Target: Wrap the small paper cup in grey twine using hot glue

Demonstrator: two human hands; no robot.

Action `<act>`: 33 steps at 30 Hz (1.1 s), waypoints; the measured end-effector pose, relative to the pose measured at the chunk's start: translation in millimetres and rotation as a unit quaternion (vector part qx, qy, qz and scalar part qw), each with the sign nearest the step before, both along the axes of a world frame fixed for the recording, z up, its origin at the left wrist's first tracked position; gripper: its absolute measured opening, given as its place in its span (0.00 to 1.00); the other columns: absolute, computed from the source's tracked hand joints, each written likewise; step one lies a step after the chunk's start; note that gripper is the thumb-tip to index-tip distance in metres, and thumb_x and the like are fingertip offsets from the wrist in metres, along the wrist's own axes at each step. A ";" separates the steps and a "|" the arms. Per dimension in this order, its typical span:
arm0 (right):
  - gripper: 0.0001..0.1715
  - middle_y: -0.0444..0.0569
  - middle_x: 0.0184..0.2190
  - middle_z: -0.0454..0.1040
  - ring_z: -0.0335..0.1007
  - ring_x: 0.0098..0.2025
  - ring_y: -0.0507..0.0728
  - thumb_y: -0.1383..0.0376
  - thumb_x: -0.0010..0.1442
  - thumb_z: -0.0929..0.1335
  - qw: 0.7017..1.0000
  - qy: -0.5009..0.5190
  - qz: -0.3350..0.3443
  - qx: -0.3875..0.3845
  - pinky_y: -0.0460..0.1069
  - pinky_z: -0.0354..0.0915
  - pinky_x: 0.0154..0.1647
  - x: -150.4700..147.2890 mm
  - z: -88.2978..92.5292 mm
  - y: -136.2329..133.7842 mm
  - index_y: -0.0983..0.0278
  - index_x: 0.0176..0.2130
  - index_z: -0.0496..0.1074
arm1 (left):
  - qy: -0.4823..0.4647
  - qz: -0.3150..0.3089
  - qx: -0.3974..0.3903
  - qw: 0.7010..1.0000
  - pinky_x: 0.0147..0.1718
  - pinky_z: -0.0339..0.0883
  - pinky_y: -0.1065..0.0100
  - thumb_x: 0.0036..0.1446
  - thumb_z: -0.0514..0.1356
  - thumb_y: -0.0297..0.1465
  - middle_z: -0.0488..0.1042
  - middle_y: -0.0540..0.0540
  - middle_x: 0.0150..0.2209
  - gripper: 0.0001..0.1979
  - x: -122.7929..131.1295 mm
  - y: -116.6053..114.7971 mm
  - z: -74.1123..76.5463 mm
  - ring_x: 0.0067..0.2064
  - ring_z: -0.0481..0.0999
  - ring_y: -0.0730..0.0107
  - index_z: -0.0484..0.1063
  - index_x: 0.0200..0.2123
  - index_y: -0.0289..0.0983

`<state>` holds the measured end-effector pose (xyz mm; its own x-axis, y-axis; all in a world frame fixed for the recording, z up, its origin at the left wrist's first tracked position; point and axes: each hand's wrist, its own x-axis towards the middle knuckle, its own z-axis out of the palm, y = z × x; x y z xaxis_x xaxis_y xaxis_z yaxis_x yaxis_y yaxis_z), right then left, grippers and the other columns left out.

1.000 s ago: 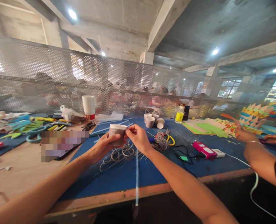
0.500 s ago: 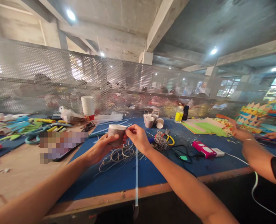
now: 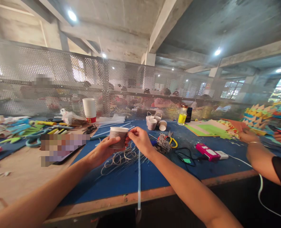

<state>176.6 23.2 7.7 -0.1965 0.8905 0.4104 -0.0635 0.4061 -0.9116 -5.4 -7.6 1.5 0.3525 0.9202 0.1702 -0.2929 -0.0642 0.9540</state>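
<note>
A paper cup [image 3: 118,136] with a white rim and a brownish wrapped side stands upright in my left hand [image 3: 105,148], whose fingers and thumb close round it. My right hand [image 3: 140,139] is pinched at the cup's right side near the rim; what its fingertips hold is too small to make out. Below the hands, loops of grey cord [image 3: 123,158] lie on the blue mat [image 3: 107,188]. Right of my right hand is a tangled cord bundle [image 3: 163,144] beside yellow-handled pliers [image 3: 173,143].
Behind are small wrapped cups [image 3: 152,123], a stack of white cups [image 3: 89,109] and a bottle [image 3: 182,115]. A phone [image 3: 70,152] lies left; a pink device [image 3: 207,152] with a cable lies right. A co-worker's hand [image 3: 248,136] holds orange paper at the far right.
My hands and the cup have barely moved. The co-worker's hands have shifted at the right, with the orange paper now nearer the papers behind and scissors raised.
</note>
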 end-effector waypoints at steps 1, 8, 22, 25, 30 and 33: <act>0.07 0.44 0.25 0.79 0.79 0.29 0.55 0.63 0.58 0.70 1.000 0.003 0.003 -0.003 0.49 0.73 0.35 -0.1 -0.3 0.6 0.62 0.32 0.69 | -0.001 -0.003 0.000 1.000 0.51 0.72 0.56 0.58 0.66 0.38 0.82 0.38 0.49 0.18 0.0 -0.3 0.2 0.49 0.80 0.51 0.81 0.49 0.37; 0.08 0.44 0.25 0.79 0.80 0.28 0.56 0.62 0.58 0.71 0.999 0.023 0.021 -0.024 0.50 0.74 0.36 -0.6 -3.8 4.5 0.62 0.33 0.68 | 0.017 -0.003 0.010 1.000 0.51 0.71 0.58 0.58 0.65 0.41 0.82 0.37 0.51 0.19 -1.9 2.8 -0.3 0.54 0.78 0.48 0.81 0.50 0.37; 0.16 0.46 0.27 0.80 0.80 0.29 0.55 0.54 0.60 0.72 1.000 -0.006 0.015 0.022 0.50 0.75 0.38 0.0 -8.0 7.5 0.63 0.37 0.71 | 0.001 0.016 -0.004 1.000 0.51 0.72 0.55 0.57 0.66 0.38 0.81 0.38 0.49 0.19 -1.9 9.9 -7.9 0.52 0.79 0.51 0.78 0.51 0.39; 0.15 0.45 0.27 0.80 0.80 0.30 0.55 0.53 0.62 0.70 0.999 -0.011 0.026 0.038 0.50 0.74 0.39 -0.7 -10.3 7.9 0.63 0.37 0.71 | 0.012 0.033 -0.008 0.999 0.51 0.72 0.54 0.56 0.68 0.39 0.82 0.38 0.46 0.20 -1.7 9.5 -6.7 0.50 0.79 0.52 0.79 0.50 0.37; 0.13 0.42 0.26 0.77 0.78 0.29 0.54 0.55 0.62 0.70 0.998 -0.029 0.018 0.044 0.48 0.71 0.37 -1.3 -10.5 6.4 0.62 0.37 0.70 | 0.001 0.045 -0.016 0.999 0.52 0.72 0.54 0.56 0.68 0.40 0.83 0.38 0.46 0.20 -2.7 9.2 -4.7 0.51 0.80 0.52 0.79 0.49 0.36; 0.12 0.40 0.24 0.75 0.76 0.27 0.53 0.56 0.61 0.70 0.997 -0.057 0.001 0.044 0.47 0.70 0.35 0.0 -11.2 7.1 0.61 0.37 0.70 | -0.010 0.054 -0.020 0.998 0.51 0.72 0.55 0.57 0.68 0.38 0.83 0.39 0.45 0.18 -3.5 8.1 -3.1 0.49 0.81 0.53 0.78 0.48 0.36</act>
